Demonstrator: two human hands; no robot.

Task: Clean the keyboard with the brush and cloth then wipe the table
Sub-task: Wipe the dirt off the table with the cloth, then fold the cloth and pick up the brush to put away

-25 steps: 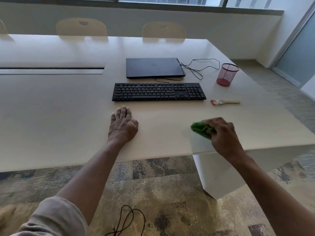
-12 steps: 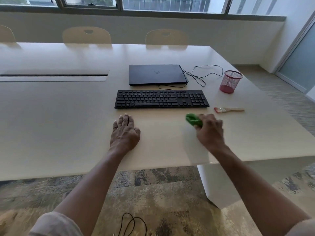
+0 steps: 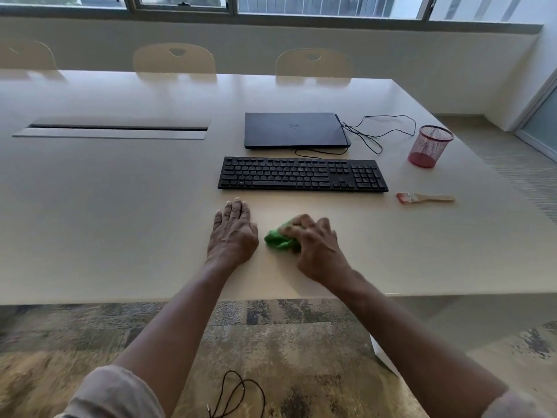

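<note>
The right hand (image 3: 316, 251) is gripping the bunched cloth (image 3: 278, 240) to wipe the table (image 3: 120, 206), while the left hand (image 3: 233, 233), just beside, is lying flat and empty, likely bracing.

person: two bare forearms, no rings, watch or gloves | left hand (image 3: 233, 233) | right hand (image 3: 316, 248) | left sleeve (image 3: 111, 393): light grey-beige fabric, pushed up near elbow | right sleeve (image 3: 512, 407): seemingly the same fabric, blurred at frame corner

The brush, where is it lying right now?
In the head view the brush lies flat on the table, to the right of the keyboard and nearer than the red mesh cup.
</note>
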